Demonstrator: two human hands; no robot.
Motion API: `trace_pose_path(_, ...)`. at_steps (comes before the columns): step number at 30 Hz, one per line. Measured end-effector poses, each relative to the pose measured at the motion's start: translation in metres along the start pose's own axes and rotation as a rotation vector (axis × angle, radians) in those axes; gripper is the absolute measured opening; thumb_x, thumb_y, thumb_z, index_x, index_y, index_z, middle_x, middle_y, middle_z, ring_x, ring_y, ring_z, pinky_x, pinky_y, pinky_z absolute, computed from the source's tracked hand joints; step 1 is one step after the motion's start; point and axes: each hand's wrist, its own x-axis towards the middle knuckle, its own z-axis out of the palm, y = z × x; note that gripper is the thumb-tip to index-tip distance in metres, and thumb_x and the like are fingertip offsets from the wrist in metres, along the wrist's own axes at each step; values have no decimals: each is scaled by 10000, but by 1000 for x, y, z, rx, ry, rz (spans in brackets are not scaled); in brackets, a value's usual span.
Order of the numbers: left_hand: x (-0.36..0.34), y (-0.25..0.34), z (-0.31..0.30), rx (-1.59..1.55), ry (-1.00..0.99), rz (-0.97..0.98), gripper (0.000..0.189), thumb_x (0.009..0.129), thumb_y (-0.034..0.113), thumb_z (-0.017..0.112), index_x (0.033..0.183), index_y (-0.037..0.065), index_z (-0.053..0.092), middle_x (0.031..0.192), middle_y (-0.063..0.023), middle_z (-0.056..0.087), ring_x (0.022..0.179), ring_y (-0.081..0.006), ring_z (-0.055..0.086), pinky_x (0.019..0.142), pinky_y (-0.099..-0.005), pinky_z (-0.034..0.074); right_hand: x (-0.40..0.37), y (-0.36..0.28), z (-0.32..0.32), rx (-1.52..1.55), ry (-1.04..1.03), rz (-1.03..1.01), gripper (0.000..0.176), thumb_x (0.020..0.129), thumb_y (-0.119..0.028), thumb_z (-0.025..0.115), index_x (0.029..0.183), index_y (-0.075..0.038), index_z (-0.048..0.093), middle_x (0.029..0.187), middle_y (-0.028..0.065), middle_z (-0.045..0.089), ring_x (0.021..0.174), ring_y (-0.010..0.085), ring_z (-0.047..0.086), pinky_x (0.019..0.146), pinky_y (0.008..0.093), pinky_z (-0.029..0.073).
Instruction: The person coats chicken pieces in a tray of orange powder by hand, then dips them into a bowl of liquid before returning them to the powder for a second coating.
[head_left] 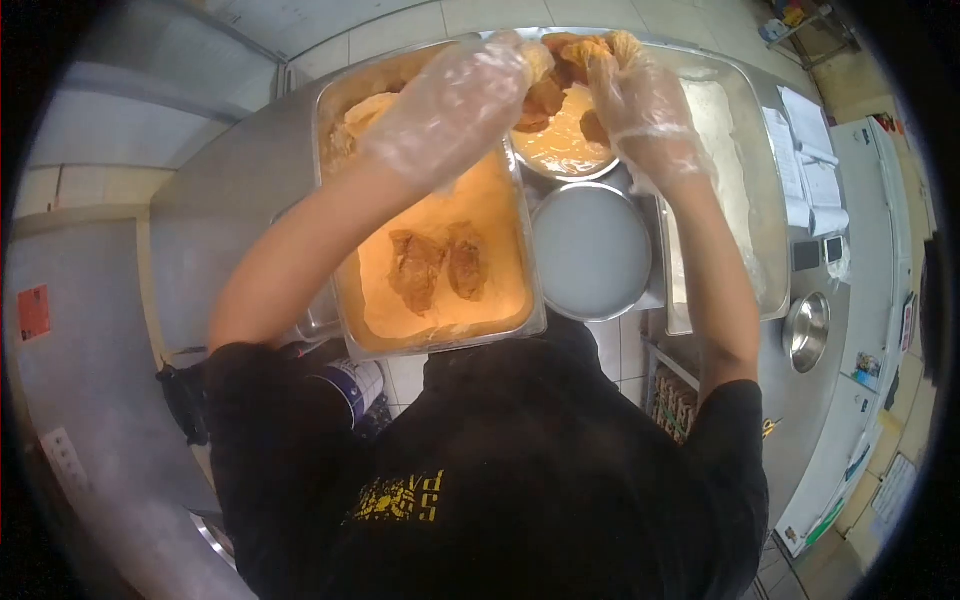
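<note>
Upper centre of frame: coated pieces [541,103], probably soft and slippery (best held mid-body), at left hand [478,80] and right hand [645,98]; cannot tell whether fingers clamp them.

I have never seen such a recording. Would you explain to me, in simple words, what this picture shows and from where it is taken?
No machine is here. One camera on a person's head looks forward and down, so the dark shirt fills the bottom. The left hand and right hand wear clear plastic gloves. They are at brown food pieces above a bowl of orange liquid; exactly what each hand grips is hard to see. On the left is a tray of orange powder holding two more pieces; on the right, a tray of white powder; between them, nearer the body, a bowl of cloudy liquid.
</note>
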Motion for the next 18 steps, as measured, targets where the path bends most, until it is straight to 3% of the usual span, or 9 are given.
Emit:
trace_pose_path(3, -34, 9, -83, -207, -289, -193, 417, 862, 56, 691, 1259, -27, 596, 1183, -161, 672, 1147, -356, 656, 1022, -469, 535, -4, -65, -20, 321, -302, 248, 348, 935, -101, 603, 1270, -58, 687, 1073, 180, 699, 918, 299, 727, 782, 410, 583)
trace_pose_path(6, -99, 10, -87, -296, -155, -25, 279, 944, 41, 616, 1207, -49, 640, 1051, -190, 702, 969, -310, 707, 863, -387, 611, -28, -78, 11, -287, -511, -340, 275, 998, -124, 559, 1214, -2, 678, 1033, 210, 696, 915, 266, 721, 777, 422, 573)
trace_pose_path(7, -116, 18, -90, -421, -271, -155, 298, 944, 33, 610, 1234, -35, 635, 1072, -195, 697, 984, -312, 704, 893, -394, 603, -54, -60, 57, -93, -274, -445, 261, 1003, -152, 598, 1194, 0, 690, 1041, 220, 708, 895, 294, 715, 775, 430, 566)
trace_pose_path(9, -150, 29, -81, -630, -393, -334, 295, 988, 94, 554, 1255, -13, 621, 1104, -213, 686, 1016, -334, 690, 929, -420, 575, -73, -55, 109, 49, -380, -385, 298, 1011, -229, 639, 1175, 14, 694, 1041, 237, 717, 910, 348, 698, 816, 450, 549)
trace_pose_path(10, -168, 32, -69, -715, -400, -382, 293, 1032, 162, 505, 1249, -3, 611, 1117, -226, 681, 1034, -354, 678, 936, -439, 553, -72, -70, 119, -12, -724, -216, 347, 1013, -278, 640, 1174, 26, 687, 1034, 244, 715, 945, 375, 687, 859, 464, 539)
trace_pose_path(12, -205, 36, -21, -789, -470, -412, 306, 1020, 152, 507, 1262, 4, 623, 1179, -234, 680, 1102, -360, 672, 993, -442, 519, -80, -91, 140, 327, -828, 378, 462, 1017, -388, 605, 1224, 16, 689, 1079, 267, 718, 1000, 414, 692, 897, 473, 531)
trace_pose_path(15, -219, 39, 19, -1137, -749, -878, 384, 932, -20, 585, 1309, -4, 658, 1312, -218, 676, 1181, -334, 680, 1074, -404, 519, -86, -69, 197, 54, -1061, 257, 476, 1020, -413, 557, 1259, -30, 708, 1130, 276, 720, 1065, 416, 697, 935, 472, 532)
trace_pose_path(17, -231, 37, 38, -1205, -772, -969, 380, 953, -36, 561, 1318, -4, 662, 1359, -227, 666, 1197, -340, 676, 1073, -400, 520, -76, -75, 194, -12, -938, 224, 383, 992, -364, 610, 1156, -42, 737, 1066, 267, 725, 1056, 424, 703, 913, 493, 546)
trace_pose_path(18, -241, 35, 49, -1114, -753, -863, 381, 968, -44, 546, 1328, 0, 661, 1367, -239, 661, 1197, -343, 677, 1068, -400, 521, -70, -78, 189, -45, -878, 210, 338, 978, -339, 637, 1105, -48, 751, 1034, 263, 728, 1051, 427, 706, 903, 503, 553)
